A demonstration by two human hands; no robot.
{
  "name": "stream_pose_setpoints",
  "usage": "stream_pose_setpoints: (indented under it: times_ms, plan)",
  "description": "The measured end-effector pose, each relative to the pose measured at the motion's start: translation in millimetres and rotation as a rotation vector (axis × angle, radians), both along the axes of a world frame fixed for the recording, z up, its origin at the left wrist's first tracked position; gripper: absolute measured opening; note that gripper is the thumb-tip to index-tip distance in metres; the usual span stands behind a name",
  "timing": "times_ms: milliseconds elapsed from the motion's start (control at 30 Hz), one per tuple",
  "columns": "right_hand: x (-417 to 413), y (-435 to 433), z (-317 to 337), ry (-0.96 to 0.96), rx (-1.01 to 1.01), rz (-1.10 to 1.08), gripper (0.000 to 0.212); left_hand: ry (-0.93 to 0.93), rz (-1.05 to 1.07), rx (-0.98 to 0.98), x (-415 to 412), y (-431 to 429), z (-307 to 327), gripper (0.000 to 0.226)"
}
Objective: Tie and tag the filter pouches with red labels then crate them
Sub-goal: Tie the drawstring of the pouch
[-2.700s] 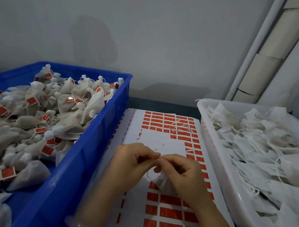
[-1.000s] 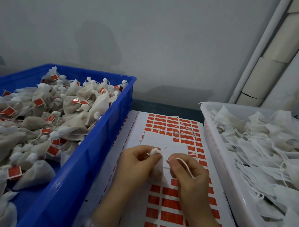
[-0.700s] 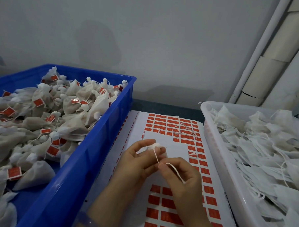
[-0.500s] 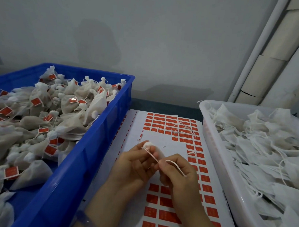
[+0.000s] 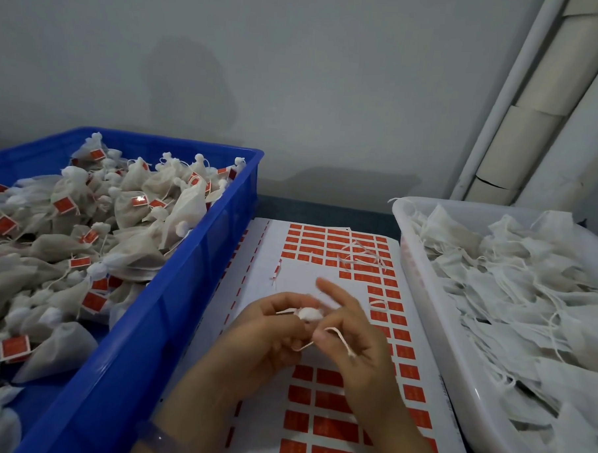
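My left hand (image 5: 265, 338) grips a small white filter pouch (image 5: 309, 313) by its gathered neck, above the label sheet. My right hand (image 5: 349, 345) pinches the pouch's white drawstring (image 5: 337, 334) just right of it, with the index finger raised and blurred. Most of the pouch body is hidden behind my fingers. The white sheet of red labels (image 5: 344, 252) lies flat between the two bins, with its middle rows peeled off. The blue crate (image 5: 170, 309) at left holds several tied pouches with red tags.
A white bin (image 5: 434, 321) at right is filled with untied flat pouches and loose strings. A few cut string scraps (image 5: 361, 254) lie on the upper part of the label sheet. A grey wall and white pipes stand behind.
My hands stayed over the label sheet, working the drawstring around the pouch neck. The right index finger has lifted off and the string loop now runs below the pouch top.
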State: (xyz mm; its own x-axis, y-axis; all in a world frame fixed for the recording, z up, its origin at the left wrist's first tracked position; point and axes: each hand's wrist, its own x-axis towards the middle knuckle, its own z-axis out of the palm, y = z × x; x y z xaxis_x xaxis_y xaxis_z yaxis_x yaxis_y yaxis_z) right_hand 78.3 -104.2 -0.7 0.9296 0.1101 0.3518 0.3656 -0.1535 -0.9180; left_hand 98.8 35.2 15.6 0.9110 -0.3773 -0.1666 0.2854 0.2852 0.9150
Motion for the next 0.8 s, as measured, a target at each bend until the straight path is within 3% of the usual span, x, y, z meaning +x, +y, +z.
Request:
stream_pose_setpoints:
  times_ms: [167,400,600,800]
  plan:
    - [1,2,-3,0.064,-0.032,0.091,0.013,-0.093,0.078,0.256,-1,3,0,0.025]
    - [3,2,-5,0.034,-0.140,-0.136,0.022,-0.242,0.187,0.557,-4,-16,-4,0.028]
    - [3,8,-10,-0.056,-0.173,-0.250,0.023,-0.573,0.427,0.807,1,-4,-8,0.034]
    - [4,6,-12,-0.007,-0.113,-0.307,0.020,-0.785,0.293,1.011,-4,-10,-5,0.035]
